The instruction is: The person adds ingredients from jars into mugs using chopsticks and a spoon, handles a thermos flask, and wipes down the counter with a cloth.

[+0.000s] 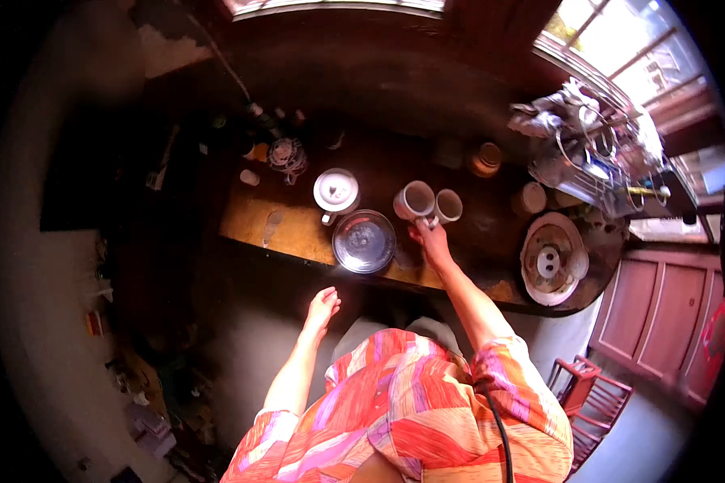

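My right hand (432, 234) reaches over the table and is closed around the handles of two pale mugs, a left mug (415, 201) and a right mug (448, 206). Their open mouths face up, side by side; whether their bases touch the table I cannot tell. My left hand (324, 304) hangs before the table's front edge, fingers curled, with nothing visible in it. Nearest to it on the table is a round clear glass dish or lid (364, 241). Just behind that stands a white lidded mug (336, 190) with its handle toward me.
A dark wooden table (298, 235) has a worn front edge. To the right are a scalloped basin (552, 259), a brown jar (486, 160) and a wire rack (596, 165) full of items. A small pot (285, 154) stands back left; a red wooden chair (592, 402) stands lower right.
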`<action>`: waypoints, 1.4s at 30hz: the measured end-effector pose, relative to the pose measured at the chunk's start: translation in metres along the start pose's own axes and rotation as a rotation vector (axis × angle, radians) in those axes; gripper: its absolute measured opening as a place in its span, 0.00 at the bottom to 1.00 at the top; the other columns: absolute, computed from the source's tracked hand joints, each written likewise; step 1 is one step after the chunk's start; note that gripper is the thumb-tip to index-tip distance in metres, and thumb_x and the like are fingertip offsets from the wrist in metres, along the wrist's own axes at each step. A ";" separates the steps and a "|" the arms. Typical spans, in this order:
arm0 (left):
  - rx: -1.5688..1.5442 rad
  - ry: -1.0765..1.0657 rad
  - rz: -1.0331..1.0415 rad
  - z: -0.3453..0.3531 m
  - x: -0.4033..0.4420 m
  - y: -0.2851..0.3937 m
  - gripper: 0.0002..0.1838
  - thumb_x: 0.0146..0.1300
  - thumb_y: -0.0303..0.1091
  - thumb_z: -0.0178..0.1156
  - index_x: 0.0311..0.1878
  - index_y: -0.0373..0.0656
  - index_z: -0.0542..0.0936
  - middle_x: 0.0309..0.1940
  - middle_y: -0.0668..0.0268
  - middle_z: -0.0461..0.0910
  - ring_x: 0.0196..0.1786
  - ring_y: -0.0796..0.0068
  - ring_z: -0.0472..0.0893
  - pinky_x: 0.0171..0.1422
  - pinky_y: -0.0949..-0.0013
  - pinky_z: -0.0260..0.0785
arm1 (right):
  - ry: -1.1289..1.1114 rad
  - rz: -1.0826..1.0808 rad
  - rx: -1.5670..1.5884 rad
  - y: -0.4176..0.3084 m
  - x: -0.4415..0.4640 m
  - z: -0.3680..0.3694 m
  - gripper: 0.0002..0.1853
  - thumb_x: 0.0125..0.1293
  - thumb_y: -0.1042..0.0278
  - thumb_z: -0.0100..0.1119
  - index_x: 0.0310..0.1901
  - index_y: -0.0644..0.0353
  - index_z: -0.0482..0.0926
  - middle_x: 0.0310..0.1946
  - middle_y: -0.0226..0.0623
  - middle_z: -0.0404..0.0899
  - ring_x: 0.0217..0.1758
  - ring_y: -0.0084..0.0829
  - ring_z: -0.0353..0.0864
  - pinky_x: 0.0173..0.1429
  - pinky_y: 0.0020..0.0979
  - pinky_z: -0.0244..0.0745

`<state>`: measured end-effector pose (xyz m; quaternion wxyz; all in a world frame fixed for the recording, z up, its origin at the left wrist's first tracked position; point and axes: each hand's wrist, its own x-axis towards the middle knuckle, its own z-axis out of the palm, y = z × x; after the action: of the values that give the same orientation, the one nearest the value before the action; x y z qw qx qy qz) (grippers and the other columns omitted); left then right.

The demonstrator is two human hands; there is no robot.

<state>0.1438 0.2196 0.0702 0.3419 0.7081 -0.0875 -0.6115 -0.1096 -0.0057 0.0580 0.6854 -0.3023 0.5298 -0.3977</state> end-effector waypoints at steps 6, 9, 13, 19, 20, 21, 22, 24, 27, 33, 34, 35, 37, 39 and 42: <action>0.170 -0.112 -0.040 -0.012 -0.009 -0.014 0.21 0.66 0.34 0.58 0.60 0.40 0.70 0.43 0.67 0.78 0.39 0.79 0.78 0.42 0.75 0.73 | -0.241 0.090 0.198 -0.057 -0.166 -0.075 0.22 0.67 0.60 0.57 0.58 0.63 0.68 0.48 0.36 0.76 0.49 0.29 0.79 0.51 0.33 0.79; 0.270 -0.157 -0.044 0.003 -0.009 0.001 0.20 0.66 0.32 0.58 0.60 0.39 0.70 0.45 0.66 0.78 0.37 0.77 0.78 0.40 0.75 0.72 | -0.192 -0.001 0.640 -0.077 -0.250 -0.106 0.26 0.67 0.52 0.56 0.59 0.62 0.69 0.50 0.39 0.75 0.48 0.29 0.77 0.48 0.32 0.78; 0.523 -0.330 0.031 0.024 0.005 0.021 0.18 0.65 0.30 0.58 0.58 0.37 0.72 0.39 0.65 0.79 0.35 0.80 0.76 0.36 0.76 0.70 | -0.308 -0.344 1.497 -0.098 -0.348 -0.121 0.26 0.67 0.47 0.54 0.56 0.60 0.72 0.30 0.28 0.72 0.26 0.22 0.73 0.35 0.24 0.73; 0.902 -0.517 0.222 0.082 -0.016 0.067 0.17 0.65 0.30 0.55 0.56 0.36 0.74 0.38 0.65 0.80 0.36 0.76 0.77 0.40 0.72 0.72 | -0.587 -1.472 1.833 -0.095 -0.440 -0.136 0.07 0.66 0.70 0.51 0.31 0.61 0.71 0.27 0.32 0.73 0.28 0.27 0.80 0.37 0.30 0.80; 0.930 -0.552 0.221 0.089 -0.022 0.073 0.17 0.66 0.32 0.54 0.55 0.35 0.74 0.40 0.65 0.80 0.37 0.76 0.77 0.42 0.71 0.72 | -0.655 -1.608 1.794 -0.090 -0.455 -0.139 0.07 0.67 0.70 0.50 0.31 0.60 0.70 0.27 0.32 0.73 0.28 0.27 0.80 0.37 0.31 0.80; 0.961 -0.584 0.247 0.102 -0.033 0.083 0.17 0.66 0.33 0.54 0.55 0.35 0.74 0.40 0.64 0.80 0.39 0.76 0.78 0.44 0.71 0.72 | -0.671 -1.712 1.768 -0.089 -0.468 -0.143 0.09 0.68 0.67 0.50 0.31 0.60 0.72 0.26 0.32 0.74 0.27 0.27 0.80 0.35 0.30 0.81; 0.994 -0.614 0.278 0.114 -0.042 0.092 0.18 0.66 0.34 0.54 0.56 0.34 0.73 0.41 0.63 0.80 0.40 0.75 0.78 0.45 0.71 0.72 | -0.728 -1.776 1.737 -0.087 -0.478 -0.149 0.09 0.69 0.68 0.47 0.30 0.59 0.72 0.25 0.33 0.74 0.26 0.27 0.79 0.36 0.31 0.81; 1.091 -0.656 0.372 0.130 -0.048 0.098 0.19 0.66 0.35 0.54 0.56 0.34 0.73 0.42 0.61 0.80 0.42 0.75 0.78 0.47 0.70 0.71 | -0.812 -1.858 1.622 -0.089 -0.497 -0.160 0.10 0.71 0.69 0.45 0.30 0.58 0.71 0.24 0.33 0.74 0.26 0.27 0.79 0.35 0.30 0.81; 1.242 -0.738 0.553 0.149 -0.057 0.100 0.19 0.67 0.33 0.54 0.59 0.35 0.72 0.47 0.62 0.79 0.44 0.74 0.78 0.49 0.71 0.71 | -0.803 -1.981 1.535 -0.100 -0.510 -0.172 0.09 0.68 0.73 0.47 0.28 0.57 0.69 0.24 0.32 0.73 0.26 0.27 0.79 0.34 0.28 0.81; 1.379 -0.751 0.648 0.152 -0.055 0.093 0.20 0.64 0.37 0.54 0.57 0.36 0.74 0.51 0.54 0.79 0.57 0.60 0.77 0.60 0.64 0.68 | -0.747 -1.954 1.567 -0.106 -0.508 -0.184 0.08 0.66 0.73 0.49 0.27 0.59 0.71 0.24 0.32 0.73 0.26 0.27 0.79 0.35 0.30 0.82; 1.415 -0.730 0.659 0.148 -0.055 0.092 0.20 0.64 0.38 0.55 0.56 0.37 0.74 0.51 0.54 0.79 0.56 0.59 0.77 0.60 0.64 0.68 | -0.751 -1.929 1.585 -0.106 -0.506 -0.185 0.09 0.67 0.72 0.49 0.27 0.59 0.72 0.24 0.32 0.73 0.25 0.27 0.79 0.35 0.31 0.82; 1.408 -0.721 0.625 0.145 -0.051 0.090 0.20 0.64 0.38 0.55 0.56 0.37 0.74 0.51 0.54 0.79 0.56 0.59 0.78 0.60 0.64 0.68 | -0.722 -1.931 1.597 -0.108 -0.503 -0.186 0.10 0.68 0.70 0.49 0.26 0.59 0.71 0.23 0.32 0.73 0.25 0.27 0.79 0.34 0.30 0.81; 1.386 -0.717 0.610 0.137 -0.045 0.087 0.20 0.64 0.38 0.55 0.56 0.37 0.74 0.51 0.54 0.79 0.56 0.59 0.78 0.60 0.64 0.68 | -0.755 -1.878 1.617 -0.111 -0.497 -0.190 0.11 0.68 0.70 0.49 0.26 0.59 0.71 0.23 0.32 0.73 0.25 0.27 0.79 0.34 0.30 0.81; 1.354 -0.696 0.572 0.139 -0.056 0.088 0.20 0.64 0.38 0.54 0.56 0.36 0.74 0.51 0.53 0.79 0.56 0.58 0.78 0.60 0.64 0.68 | -0.762 -1.814 1.631 -0.118 -0.490 -0.195 0.12 0.69 0.68 0.48 0.26 0.59 0.71 0.22 0.32 0.72 0.24 0.26 0.79 0.34 0.30 0.81; 1.319 -0.675 0.601 0.143 -0.067 0.089 0.20 0.64 0.38 0.54 0.55 0.35 0.75 0.51 0.52 0.79 0.56 0.58 0.78 0.60 0.64 0.68 | -0.780 -1.713 1.670 -0.129 -0.475 -0.196 0.14 0.70 0.66 0.47 0.26 0.59 0.72 0.22 0.32 0.72 0.24 0.26 0.78 0.33 0.30 0.80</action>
<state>0.0221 0.1353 0.1745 -0.0423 0.4872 -0.7171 -0.4967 -0.3863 0.3419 0.3460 0.3003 -0.1208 -0.4862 -0.8117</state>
